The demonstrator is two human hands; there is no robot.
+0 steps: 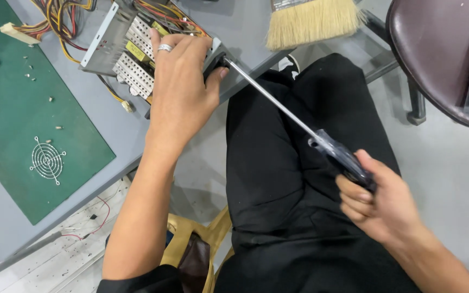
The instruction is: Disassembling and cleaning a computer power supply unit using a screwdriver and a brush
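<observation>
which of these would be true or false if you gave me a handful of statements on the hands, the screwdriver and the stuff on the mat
1. The right hand grips the handle of a long screwdriver. True.
2. The left hand rests flat on the green mat. False: it steadies the opened metal power supply box at the table edge.
3. A round wire fan grille lies on the mat. True.
4. The brush is held in a hand. False: it lies on the table, untouched.
5. The screwdriver's tip points at the box. True.
</observation>
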